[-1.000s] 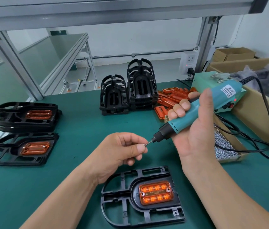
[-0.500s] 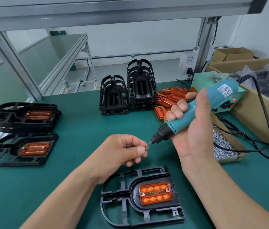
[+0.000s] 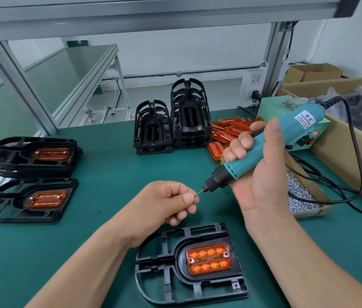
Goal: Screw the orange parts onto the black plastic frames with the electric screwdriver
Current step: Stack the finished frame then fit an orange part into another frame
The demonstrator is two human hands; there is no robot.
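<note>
Hands barely shifted: left hand [image 3: 168, 203] pinches a hidden screw onto the screwdriver [image 3: 229, 173], gripped by right hand [image 3: 263, 181]; poor seating could drop it

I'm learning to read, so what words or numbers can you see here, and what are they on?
"KEENWGE", last letters unsure: white label on the teal electric screwdriver; its other lines are blurred.
Tiny print on the orange rectangular part in the black plastic frame: too small to read.

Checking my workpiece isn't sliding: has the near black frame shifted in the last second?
No. The black frame lies where it did, at the same distance from the tall frame stack behind it.
</note>
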